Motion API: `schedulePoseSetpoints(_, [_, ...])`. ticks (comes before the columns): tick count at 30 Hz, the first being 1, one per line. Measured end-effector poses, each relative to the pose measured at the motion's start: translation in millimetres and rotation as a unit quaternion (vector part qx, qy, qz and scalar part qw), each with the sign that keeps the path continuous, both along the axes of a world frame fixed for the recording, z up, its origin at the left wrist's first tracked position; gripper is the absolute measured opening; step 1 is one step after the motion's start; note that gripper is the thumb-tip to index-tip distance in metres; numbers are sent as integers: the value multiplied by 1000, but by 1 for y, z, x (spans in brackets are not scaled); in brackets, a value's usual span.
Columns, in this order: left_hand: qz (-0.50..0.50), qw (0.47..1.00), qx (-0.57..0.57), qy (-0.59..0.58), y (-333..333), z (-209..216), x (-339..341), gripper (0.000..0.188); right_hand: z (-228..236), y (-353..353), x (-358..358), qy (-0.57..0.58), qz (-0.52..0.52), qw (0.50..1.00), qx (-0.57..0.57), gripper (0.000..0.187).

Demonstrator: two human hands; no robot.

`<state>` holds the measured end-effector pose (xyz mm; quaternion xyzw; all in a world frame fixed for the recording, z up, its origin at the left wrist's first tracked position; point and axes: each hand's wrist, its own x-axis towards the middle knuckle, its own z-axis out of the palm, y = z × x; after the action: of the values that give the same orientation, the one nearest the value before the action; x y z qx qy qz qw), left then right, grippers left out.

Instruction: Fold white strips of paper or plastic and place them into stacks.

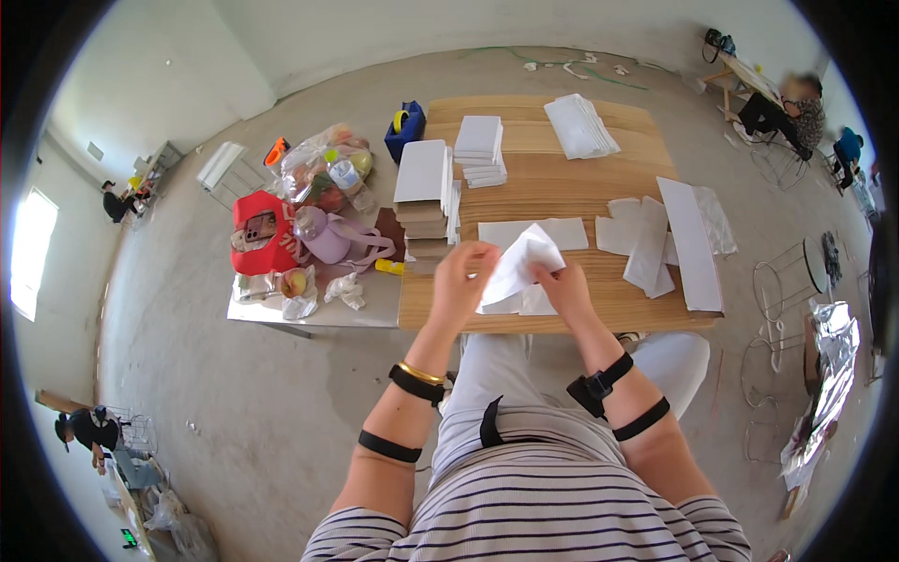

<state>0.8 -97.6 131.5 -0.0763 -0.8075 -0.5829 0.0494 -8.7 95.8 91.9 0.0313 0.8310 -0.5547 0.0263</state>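
Note:
A folded white paper piece [526,258] is tilted up over the near edge of the wooden table [627,318]. My right hand [565,288] pinches its right side between thumb and fingers. Close by its left edge, my left hand [461,276] has its fingers curved and apart, slightly blurred; no grip on the paper shows. Beneath the held piece lie flat white sheets [562,233], partly covered by it and my hands. To their right is a loose pile of white folded pieces [644,248], beside a long white board-like box [688,248].
Stacks of white-topped cards [420,173] and smaller white cards [479,140] stand left of centre. A white bundle [581,126] lies far right. The side table holds a red bag [257,225], lilac bottle [323,236], plastic bottle [346,176] and blue tape dispenser [405,133]. Other people sit farther off.

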Motion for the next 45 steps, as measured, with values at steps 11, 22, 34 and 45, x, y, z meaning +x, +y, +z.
schedulePoseSetpoints(11, [-21, 968, -248, 26, -2, -101, 30, 58, -72, 107, 4, -76, -121, 965, -219, 23])
schedulePoseSetpoints(22, [-149, 915, -374, 23, 44, -132, 31, 90, -93, 154, 21, -224, -121, 936, -241, 23])
schedulePoseSetpoints(34, [80, 967, 235, -59, 16, -31, -13, 24, 2, 216, 19, -227, 6, 944, -238, 29])
schedulePoseSetpoints(45, [-97, 993, -54, -24, 63, -20, 19, 6, 11, 192, 23, -229, 63, 944, -228, 28])
